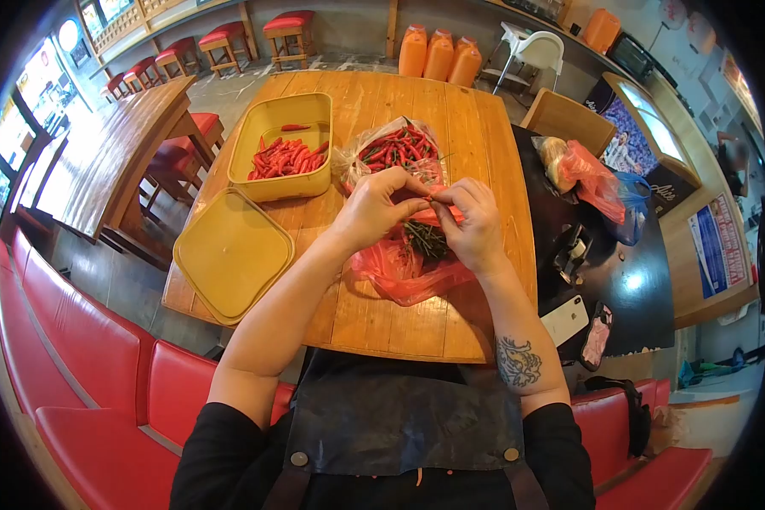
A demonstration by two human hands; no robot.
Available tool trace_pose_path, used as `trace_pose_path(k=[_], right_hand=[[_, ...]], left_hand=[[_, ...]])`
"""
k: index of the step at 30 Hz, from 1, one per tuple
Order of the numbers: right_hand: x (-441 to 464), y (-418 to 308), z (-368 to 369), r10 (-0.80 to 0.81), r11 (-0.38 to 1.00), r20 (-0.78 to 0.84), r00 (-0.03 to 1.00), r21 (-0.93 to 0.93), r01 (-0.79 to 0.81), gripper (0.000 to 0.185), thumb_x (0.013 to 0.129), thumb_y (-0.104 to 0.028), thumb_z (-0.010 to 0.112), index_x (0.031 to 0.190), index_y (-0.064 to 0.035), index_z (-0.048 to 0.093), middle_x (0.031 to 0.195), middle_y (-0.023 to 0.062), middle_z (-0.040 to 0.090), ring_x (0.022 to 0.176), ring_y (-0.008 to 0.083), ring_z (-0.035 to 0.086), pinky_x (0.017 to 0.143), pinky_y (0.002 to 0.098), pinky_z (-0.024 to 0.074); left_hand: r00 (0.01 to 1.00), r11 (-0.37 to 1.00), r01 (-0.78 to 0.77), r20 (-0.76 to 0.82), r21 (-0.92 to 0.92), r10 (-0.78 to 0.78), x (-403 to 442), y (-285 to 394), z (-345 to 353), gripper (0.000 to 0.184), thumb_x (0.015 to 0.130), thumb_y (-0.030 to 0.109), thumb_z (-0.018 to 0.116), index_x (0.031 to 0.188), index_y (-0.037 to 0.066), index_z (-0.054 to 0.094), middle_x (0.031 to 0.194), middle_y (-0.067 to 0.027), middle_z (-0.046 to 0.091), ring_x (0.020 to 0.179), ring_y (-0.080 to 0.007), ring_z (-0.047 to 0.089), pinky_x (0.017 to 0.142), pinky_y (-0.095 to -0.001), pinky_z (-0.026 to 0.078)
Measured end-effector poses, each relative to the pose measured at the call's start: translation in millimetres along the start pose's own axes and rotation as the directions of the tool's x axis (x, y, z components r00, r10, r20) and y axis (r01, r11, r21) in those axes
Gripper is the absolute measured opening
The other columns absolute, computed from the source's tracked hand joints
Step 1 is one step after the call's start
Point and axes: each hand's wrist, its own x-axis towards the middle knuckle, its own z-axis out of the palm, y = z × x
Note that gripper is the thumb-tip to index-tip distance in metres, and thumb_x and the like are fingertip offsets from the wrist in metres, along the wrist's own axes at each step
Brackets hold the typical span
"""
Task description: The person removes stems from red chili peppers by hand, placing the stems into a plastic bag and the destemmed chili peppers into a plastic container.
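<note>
Above the red plastic bag, my left hand [376, 204] and my right hand [478, 223] meet fingertip to fingertip, both closed in a pinch. Between them is a small red chili [429, 195], mostly covered by the fingers. Just below the hands, a heap of green chili stems [427, 240] lies on the red plastic bag [412, 287]. Behind them, a clear plastic bag [346, 163] holds whole red chilies [399, 146]. To the left, a yellow container [282, 189] has destemmed-looking red chilies [282, 160] inside.
The container's yellow lid [234, 255] lies on the wooden table [382, 331] at the left. On a black table [625, 302] to the right are a white phone [564, 320], a pink-patterned phone case [597, 334] and several plastic bags [588, 174]. Red bench seats [85, 340] stand close by.
</note>
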Motion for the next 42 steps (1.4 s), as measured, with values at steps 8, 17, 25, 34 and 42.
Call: trace_pose_path(k=[8,17,25,34,42], right_hand=[[-1,0,1,0.019,0.998,-0.014,1.0,-0.053,-0.019,0.014,0.072,-0.007,0.068,0.073,-0.0071,0.054,0.075,0.0065,0.054,0.076,0.0272,0.055,0.083,0.0431,0.0416],[-4,0,4,0.096,0.994,-0.027,0.995,-0.054,-0.098,0.015,0.075,-0.009,0.066,0.072,-0.0067,0.052,0.071,0.0069,0.053,0.072,0.0282,0.055,0.086,0.0453,0.041],[-2,3,-1,0.127,0.992,-0.075,0.989,-0.012,-0.129,0.016,0.077,-0.009,0.065,0.07,-0.0058,0.052,0.069,0.0075,0.052,0.068,0.0289,0.053,0.08,0.0427,0.0412],[-5,4,1,0.048,0.998,0.145,0.988,-0.047,-0.042,0.01,0.081,-0.014,0.062,0.074,-0.0063,0.06,0.078,0.0074,0.055,0.08,0.0267,0.055,0.087,0.0431,0.0379],[-10,1,3,0.031,0.992,0.342,0.939,-0.124,0.013,0.004,0.078,-0.011,0.064,0.081,-0.0083,0.062,0.089,0.0056,0.058,0.091,0.0244,0.055,0.093,0.0451,0.0369]], left_hand=[[0.994,0.999,-0.033,-0.102,0.029,0.036,-4,2,8,0.016,0.077,0.008,0.073,0.09,0.0,0.067,0.08,-0.0066,0.067,0.072,-0.0105,0.06,0.065,-0.0268,0.048],[0.977,0.977,0.192,-0.074,-0.091,-0.199,-5,2,15,0.015,0.082,0.01,0.072,0.091,-0.001,0.067,0.083,-0.0051,0.069,0.071,-0.0052,0.059,0.063,-0.0216,0.049],[0.982,0.968,0.123,-0.115,-0.217,-0.151,-3,5,3,0.014,0.082,0.01,0.071,0.09,-0.001,0.066,0.082,-0.0047,0.067,0.072,-0.0058,0.059,0.064,-0.0222,0.048],[0.799,0.877,0.034,-0.541,0.479,0.264,11,-39,-87,0.012,0.081,0.006,0.063,0.093,0.005,0.066,0.092,-0.0124,0.058,0.09,-0.0296,0.056,0.078,-0.0382,0.046],[0.754,0.598,0.173,-0.496,0.783,0.431,10,-47,-88,0.013,0.084,0.013,0.062,0.094,0.005,0.066,0.104,-0.0129,0.057,0.103,-0.0323,0.051,0.089,-0.0397,0.041]])
